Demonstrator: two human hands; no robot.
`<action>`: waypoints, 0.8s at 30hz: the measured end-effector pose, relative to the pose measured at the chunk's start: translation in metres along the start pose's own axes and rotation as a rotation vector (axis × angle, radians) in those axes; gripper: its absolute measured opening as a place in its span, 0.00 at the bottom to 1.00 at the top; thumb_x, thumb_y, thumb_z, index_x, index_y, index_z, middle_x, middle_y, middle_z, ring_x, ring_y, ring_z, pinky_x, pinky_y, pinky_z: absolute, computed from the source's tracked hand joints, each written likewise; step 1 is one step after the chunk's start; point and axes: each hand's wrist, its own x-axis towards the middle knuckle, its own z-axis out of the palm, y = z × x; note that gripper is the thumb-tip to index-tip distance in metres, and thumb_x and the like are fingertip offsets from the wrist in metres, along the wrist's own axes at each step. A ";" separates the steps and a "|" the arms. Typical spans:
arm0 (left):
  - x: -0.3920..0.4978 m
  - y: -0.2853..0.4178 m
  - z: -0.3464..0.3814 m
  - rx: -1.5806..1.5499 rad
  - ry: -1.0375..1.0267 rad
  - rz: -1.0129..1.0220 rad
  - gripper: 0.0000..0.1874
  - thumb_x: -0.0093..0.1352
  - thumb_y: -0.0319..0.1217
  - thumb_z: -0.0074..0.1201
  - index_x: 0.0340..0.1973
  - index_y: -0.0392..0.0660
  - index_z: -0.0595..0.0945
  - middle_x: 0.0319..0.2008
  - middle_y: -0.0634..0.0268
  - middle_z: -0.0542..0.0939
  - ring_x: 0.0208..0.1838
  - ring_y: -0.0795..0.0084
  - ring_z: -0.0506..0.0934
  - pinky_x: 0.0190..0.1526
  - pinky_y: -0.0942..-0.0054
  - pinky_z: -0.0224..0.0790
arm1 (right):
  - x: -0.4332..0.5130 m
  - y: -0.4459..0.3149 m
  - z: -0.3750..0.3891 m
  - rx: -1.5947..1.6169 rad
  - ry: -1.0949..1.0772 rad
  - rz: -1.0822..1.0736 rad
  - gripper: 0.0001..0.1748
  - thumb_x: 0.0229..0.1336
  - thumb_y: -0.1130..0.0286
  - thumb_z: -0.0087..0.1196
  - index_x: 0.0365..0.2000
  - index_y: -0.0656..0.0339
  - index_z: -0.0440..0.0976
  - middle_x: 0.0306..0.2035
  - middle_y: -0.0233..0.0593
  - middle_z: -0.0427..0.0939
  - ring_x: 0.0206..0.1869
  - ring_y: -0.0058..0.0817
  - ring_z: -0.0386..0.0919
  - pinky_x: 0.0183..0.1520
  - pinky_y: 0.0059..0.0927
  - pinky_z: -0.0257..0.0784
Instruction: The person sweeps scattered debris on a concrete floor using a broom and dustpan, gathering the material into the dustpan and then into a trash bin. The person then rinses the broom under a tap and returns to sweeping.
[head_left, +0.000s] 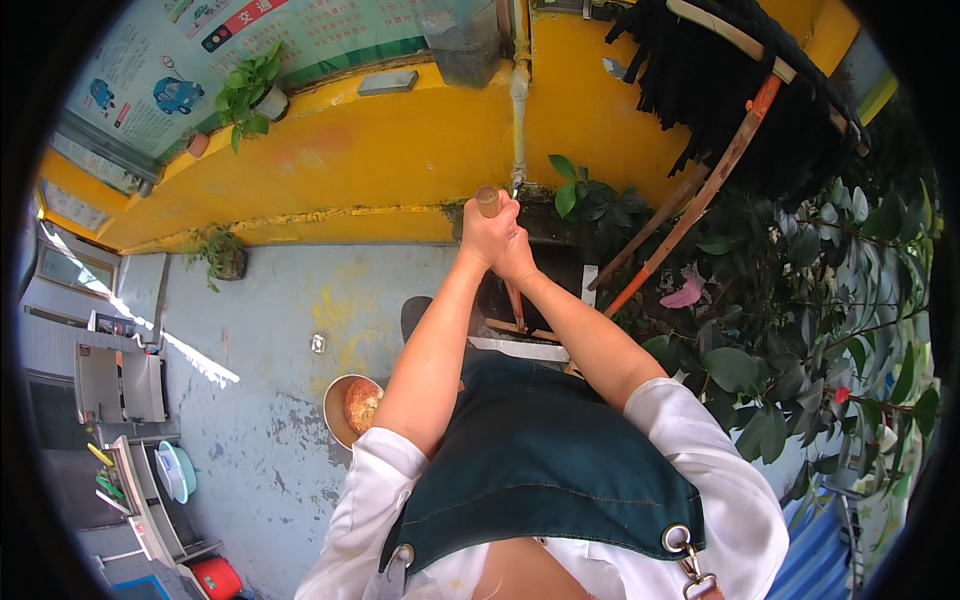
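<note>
Both my hands are wrapped around a wooden pole handle (488, 199), whose round top end points up towards me. My left hand (480, 234) grips near that end. My right hand (513, 251) is pressed close against it on the right, also around the pole. Below my hands the orange-red lower shaft runs down into a dark, white-edged basin (532, 349) set against the yellow wall. What is at the pole's lower end is hidden in shadow. Just beyond my hands a metal tap (517, 182) hangs from a vertical pipe (519, 124).
To the right, a black mop (675, 97) leans head-up beside leafy shrubs (750, 367). On the grey floor at left stands a round container (335, 401) with a reddish-brown thing inside. Potted plants (251, 90) and a grey bin (461, 45) sit on the yellow wall's ledge (322, 97).
</note>
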 end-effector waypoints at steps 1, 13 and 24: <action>0.000 -0.001 0.000 -0.008 0.007 -0.011 0.13 0.65 0.24 0.51 0.18 0.43 0.68 0.13 0.72 0.66 0.15 0.82 0.63 0.18 0.78 0.53 | 0.001 0.000 0.000 -0.021 -0.004 -0.009 0.17 0.54 0.67 0.60 0.42 0.64 0.74 0.36 0.42 0.82 0.40 0.17 0.76 0.43 0.28 0.73; 0.008 -0.006 0.000 0.007 0.037 -0.019 0.14 0.64 0.23 0.51 0.16 0.44 0.67 0.13 0.75 0.66 0.16 0.85 0.62 0.18 0.79 0.51 | 0.009 0.004 -0.003 -0.165 -0.047 -0.002 0.20 0.55 0.64 0.56 0.47 0.62 0.70 0.39 0.53 0.80 0.46 0.47 0.79 0.46 0.36 0.74; 0.011 0.001 0.004 0.066 0.016 0.048 0.13 0.63 0.25 0.52 0.16 0.42 0.68 0.13 0.73 0.66 0.16 0.82 0.63 0.20 0.76 0.53 | 0.013 0.003 -0.004 -0.237 -0.037 -0.008 0.23 0.52 0.68 0.60 0.47 0.66 0.68 0.41 0.46 0.80 0.45 0.32 0.79 0.47 0.32 0.72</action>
